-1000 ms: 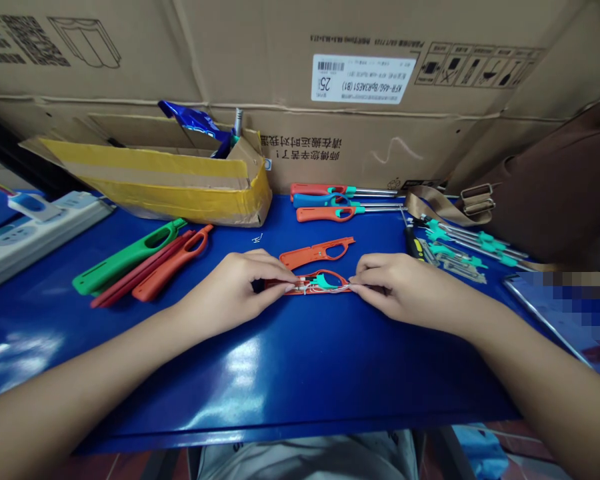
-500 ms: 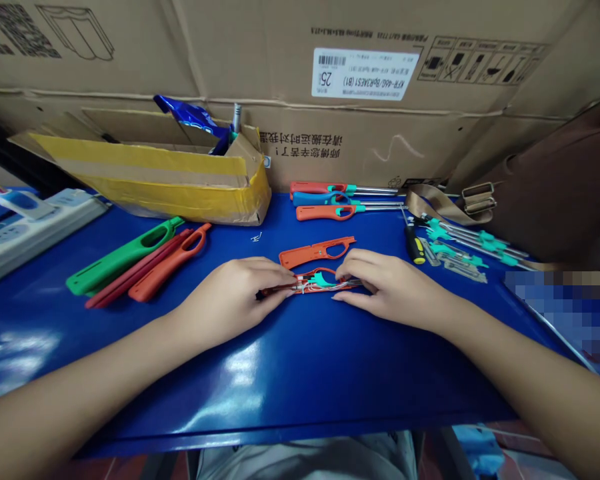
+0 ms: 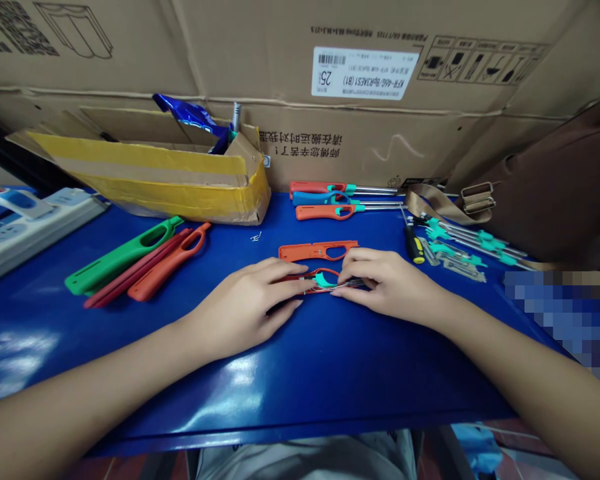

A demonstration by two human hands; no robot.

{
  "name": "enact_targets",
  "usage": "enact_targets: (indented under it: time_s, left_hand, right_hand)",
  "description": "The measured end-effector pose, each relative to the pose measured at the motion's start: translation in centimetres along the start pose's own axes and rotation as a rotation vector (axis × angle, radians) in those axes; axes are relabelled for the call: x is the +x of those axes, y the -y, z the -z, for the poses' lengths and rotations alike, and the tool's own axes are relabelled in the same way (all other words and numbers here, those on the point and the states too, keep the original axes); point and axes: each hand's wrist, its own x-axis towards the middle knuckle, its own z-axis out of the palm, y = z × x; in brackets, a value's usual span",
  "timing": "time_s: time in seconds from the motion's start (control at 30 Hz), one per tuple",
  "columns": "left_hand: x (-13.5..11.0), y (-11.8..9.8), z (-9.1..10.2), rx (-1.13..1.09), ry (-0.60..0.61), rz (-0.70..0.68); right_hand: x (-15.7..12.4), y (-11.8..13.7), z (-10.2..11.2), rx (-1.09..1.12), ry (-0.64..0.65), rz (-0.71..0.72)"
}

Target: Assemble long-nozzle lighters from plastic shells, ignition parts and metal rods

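A gas lighter with its orange-red casing opened [image 3: 325, 281] lies on the blue table, a turquoise trigger and thin wires showing inside. My left hand [image 3: 250, 297] covers its left end, fingers pressing on the inner parts and thumb along the near side. At the other end, my right hand [image 3: 375, 277] pinches the lighter's metal tube beside the trigger; the grip is partly hidden by the fingers. Just behind lies the loose orange casing half [image 3: 300, 251], its hollow side up, touched by neither hand.
Assembled lighters [image 3: 325, 212] lie behind. Green, dark red and orange casings [image 3: 125, 260] are on the left. A screwdriver [image 3: 414, 243] and several lighter tubes with turquoise parts [image 3: 485, 240] lie right. Small white pieces [image 3: 256, 237], a yellow-taped box [image 3: 180, 197] and a power strip [image 3: 40, 223] stand farther back.
My left hand has spread from a tighter hold, its fingers reaching farther right over the inner parts. The loose casing half has turned slightly. My right hand stays at the tube end.
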Motion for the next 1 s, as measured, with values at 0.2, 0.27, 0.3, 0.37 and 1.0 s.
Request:
enact_targets:
  time_s: [0.2,0.27,0.3,0.37,1.0]
  left_hand:
    - [-0.02,-0.09,-0.66,0.039,0.032,-0.043]
    - [-0.06,-0.08,-0.72,0.047,0.028,-0.050]
    - [-0.08,-0.08,-0.73,0.056,0.025,-0.055]
    - [-0.11,-0.08,-0.70,0.079,0.025,-0.069]
    - [0.08,-0.30,-0.61,0.189,0.016,-0.115]
  right_hand:
    - [-0.09,-0.17,-0.32,-0.028,-0.024,0.004]
    - [-0.06,-0.17,-0.23,0.009,-0.036,-0.002]
    - [-0.05,-0.15,-0.17,0.030,-0.039,-0.011]
    - [-0.03,-0.10,-0.05,0.065,-0.037,-0.035]
    - [0.19,0.31,0.16,0.185,-0.015,-0.200]
